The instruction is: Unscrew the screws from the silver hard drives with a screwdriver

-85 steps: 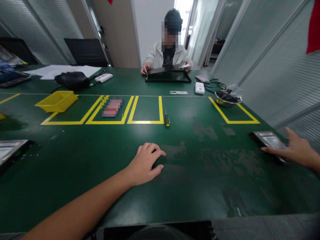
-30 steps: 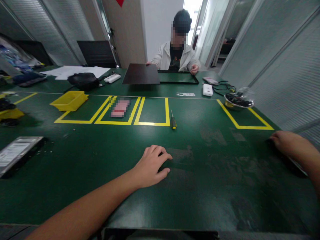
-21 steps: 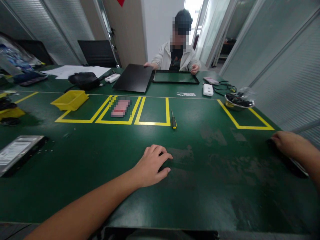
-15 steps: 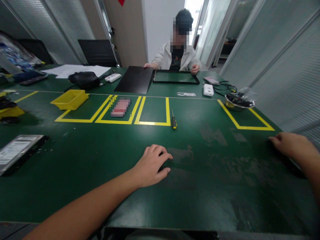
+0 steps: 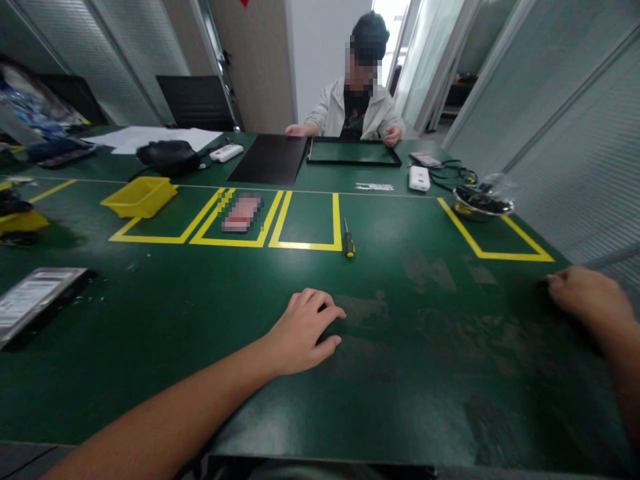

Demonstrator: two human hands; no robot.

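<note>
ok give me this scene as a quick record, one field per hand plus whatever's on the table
left hand: rests palm down, fingers curled, on the green table; holds nothing
right hand: lies at the table's right edge; what is beneath it is hidden
nearest tool: yellow-and-black screwdriver, apart from both hands, beside a yellow tape outline
left edge: flat black drive with a silver label
far side: person with hands on a black rectangular frame

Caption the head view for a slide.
Left hand rests on the green table; right hand lies near its right edge, a screwdriver beyond them.
</note>
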